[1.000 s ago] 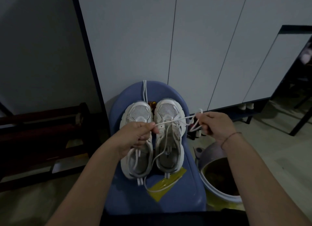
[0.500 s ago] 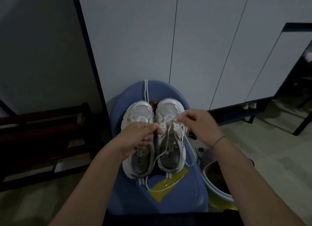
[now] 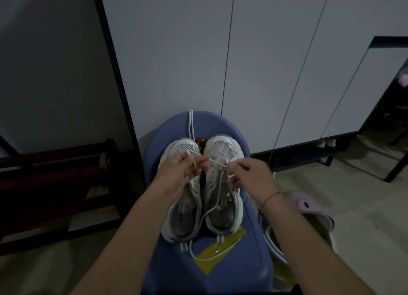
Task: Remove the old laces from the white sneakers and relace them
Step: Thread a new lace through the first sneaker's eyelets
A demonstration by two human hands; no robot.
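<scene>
White lace [image 3: 217,162] pinched between left hand [image 3: 176,175] and right hand [image 3: 249,175] above sneakers [image 3: 223,206].

One view only: head cam, worn by the person, aimed fwd and steeply down. Wide-angle lens; straight cabinet [image 3: 220,58] edges are bowed toward the frame sides. Both forearms are seen entering from the bottom edge, so the work area is close, w/ the blue stool [image 3: 249,257] centred in the lower half. Upper half is filled by cabinet fronts & wall, faced nearly head-on. Floor is caught at both lower corners, a dark wooden rack [image 3: 57,175] at left. No 2nd view, so no shared area.
</scene>
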